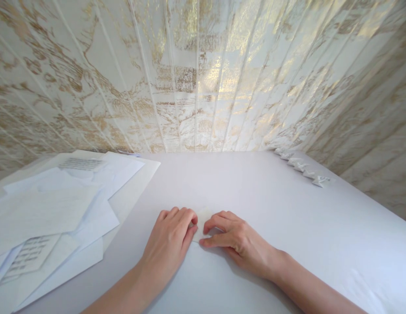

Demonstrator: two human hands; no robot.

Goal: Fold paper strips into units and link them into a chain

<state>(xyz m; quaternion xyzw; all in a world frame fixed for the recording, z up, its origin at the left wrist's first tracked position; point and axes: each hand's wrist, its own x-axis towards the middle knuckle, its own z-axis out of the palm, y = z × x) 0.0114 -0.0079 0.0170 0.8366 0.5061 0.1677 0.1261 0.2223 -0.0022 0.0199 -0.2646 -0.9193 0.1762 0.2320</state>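
Observation:
A small piece of white paper [203,219] lies on the white table between my two hands, partly hidden by the fingers. My left hand [175,233] has its fingers curled, with thumb and forefinger gripping the paper's left edge. From the other side, my right hand [234,237] holds the paper's right edge, thumb at the near corner and forefinger farther up. Whether the paper has folds in it is too faint to make out.
Loose sheets of paper [42,209], some printed, are heaped at the left. Several small folded paper shapes [301,167] stand in a row at the back right. A gold-patterned wall covering [196,87] rises behind the table [255,187], with another surface along the right.

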